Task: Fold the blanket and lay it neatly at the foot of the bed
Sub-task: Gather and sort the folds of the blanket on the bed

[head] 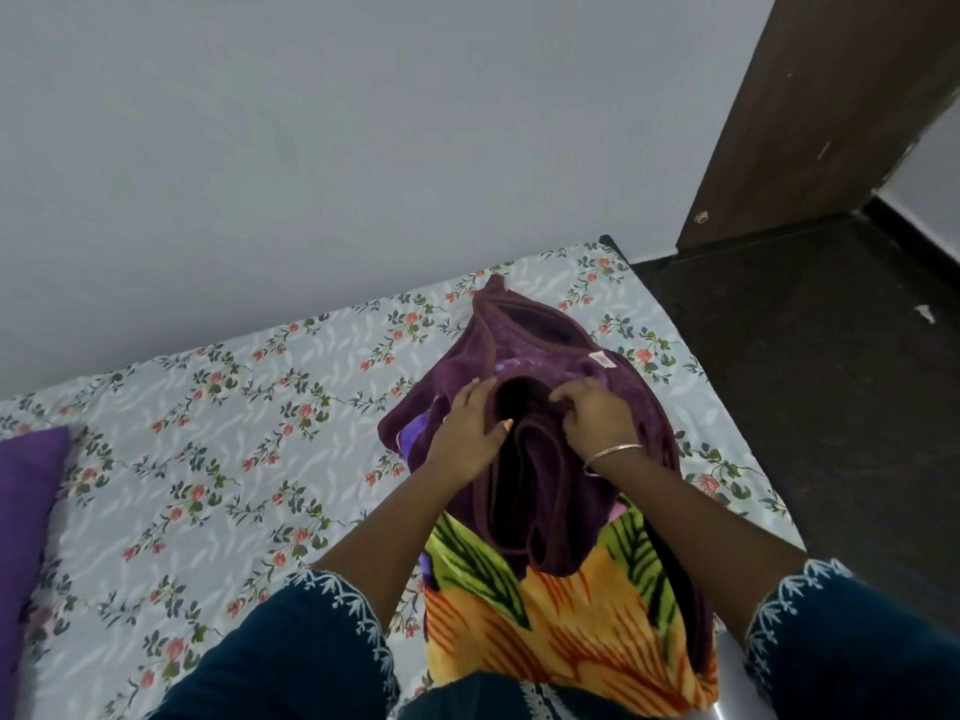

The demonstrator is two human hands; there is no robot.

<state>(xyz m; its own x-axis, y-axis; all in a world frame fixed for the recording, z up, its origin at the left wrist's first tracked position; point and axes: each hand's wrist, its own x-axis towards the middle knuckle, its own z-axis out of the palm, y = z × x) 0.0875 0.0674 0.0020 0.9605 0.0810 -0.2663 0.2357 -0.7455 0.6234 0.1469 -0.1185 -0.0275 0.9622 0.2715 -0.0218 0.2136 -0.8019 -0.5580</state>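
The blanket (524,350) is plush purple with a yellow, orange and green leaf print on its near part. It lies bunched in a narrow heap on the right half of the bed (218,433), reaching from my body towards the far corner. My left hand (470,426) lies flat with straight fingers on the left side of a rolled purple fold. My right hand (597,413), with a bangle on the wrist, curls its fingers round the top edge of that fold. A small white label shows on the far purple edge.
The bed has a pale floral sheet and stands against a grey wall (311,148). A purple pillow (26,511) sits at the left edge. Dark floor (810,356) runs along the bed's right side, with a brown wooden door (810,111) beyond.
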